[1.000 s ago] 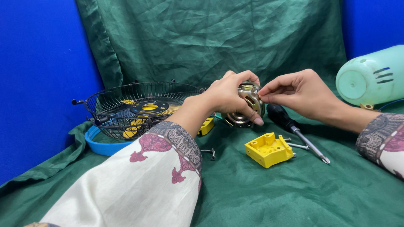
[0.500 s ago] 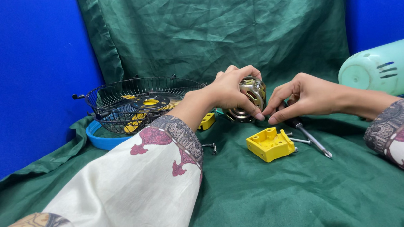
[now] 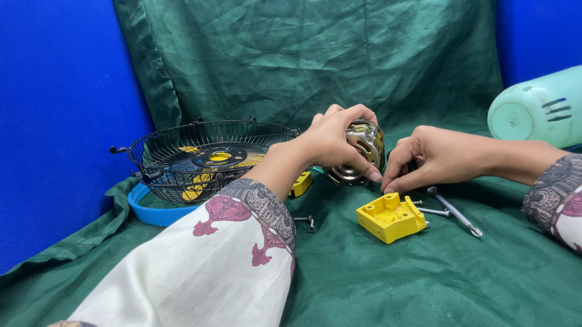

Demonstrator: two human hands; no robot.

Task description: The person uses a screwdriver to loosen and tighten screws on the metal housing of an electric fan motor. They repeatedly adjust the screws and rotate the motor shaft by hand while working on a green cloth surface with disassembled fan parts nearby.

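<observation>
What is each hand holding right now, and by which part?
Left hand holds the metal motor, fingers over its top and side. Right hand rests fingertips-down on the cloth; whether it pinches anything cannot be told.

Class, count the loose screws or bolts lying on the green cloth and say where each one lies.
3 at least: one small screw beside the left sleeve, and two longer bolts between the yellow block and the screwdriver. The right hand may hide more.
</observation>
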